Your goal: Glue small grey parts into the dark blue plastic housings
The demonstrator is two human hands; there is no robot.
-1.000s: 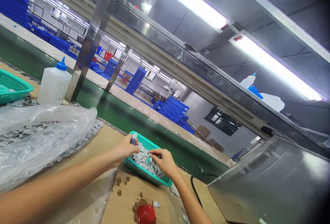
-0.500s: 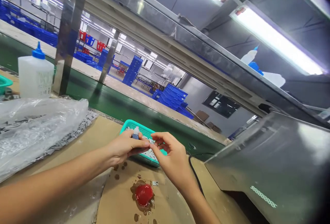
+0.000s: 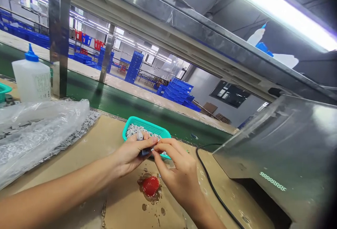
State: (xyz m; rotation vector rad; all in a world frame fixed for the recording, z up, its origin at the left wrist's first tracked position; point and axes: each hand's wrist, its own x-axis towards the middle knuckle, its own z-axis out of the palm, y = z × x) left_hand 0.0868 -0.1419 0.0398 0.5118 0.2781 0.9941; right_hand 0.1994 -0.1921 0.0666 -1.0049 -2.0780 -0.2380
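Note:
My left hand (image 3: pixel 134 151) is closed around a small dark blue-grey object (image 3: pixel 146 151); a pale, translucent end (image 3: pixel 139 136) sticks up beside its fingers. My right hand (image 3: pixel 176 162) meets it fingertip to fingertip, thumb and index finger pinched at a tiny whitish piece (image 3: pixel 152 149), too small to name. Just behind both hands stands a turquoise basket (image 3: pixel 129 119) filled with many small white-grey parts (image 3: pixel 134 130). Below the hands, a shiny red lump or pad (image 3: pixel 151 186) lies on the cardboard in a dark wet stain.
On the left, clear plastic sheeting (image 3: pixel 52 127) covers more small parts, with a blue-capped white bottle (image 3: pixel 31 76) behind. A metal panel (image 3: pixel 284 151) and black cable (image 3: pixel 210 183) are at right. A green conveyor belt (image 3: pixel 118 100) runs behind; a metal shelf (image 3: pixel 184 21) crosses overhead.
My right fingers have closed in against the object in my left hand. The small pale piece beside the red lump is no longer visible. The view has tilted slightly.

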